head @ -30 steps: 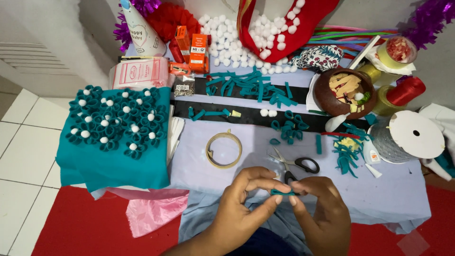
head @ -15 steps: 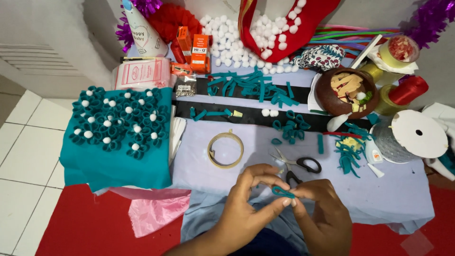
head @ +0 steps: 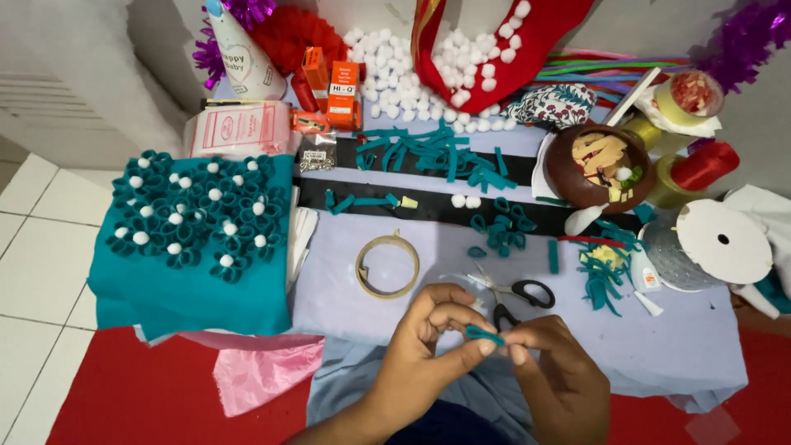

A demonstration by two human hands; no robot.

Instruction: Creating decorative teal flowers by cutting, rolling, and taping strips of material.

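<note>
My left hand (head: pixel 428 354) and my right hand (head: pixel 556 375) meet near the front edge of the work surface, both pinching a small teal felt strip (head: pixel 481 333) folded into a loop between their fingertips. Black-handled scissors (head: pixel 512 291) lie just beyond the hands. A round wooden hoop (head: pixel 388 265) sits to the left of the scissors. A cluster of finished teal loops (head: pixel 499 224) lies further back.
A teal cloth (head: pixel 189 284) with several felt flowers and white pompoms lies at left. Cut teal strips (head: pixel 437 151), white pompoms (head: pixel 395 74), a brown bowl (head: pixel 600 169), thread spools (head: pixel 704 163), a white reel (head: pixel 721 239), a glue bottle (head: pixel 645 272) and orange boxes (head: pixel 342 91) crowd the back.
The hands stay together on the teal strip, which has been folded from a flat piece into a loop; the view has shifted slightly.
</note>
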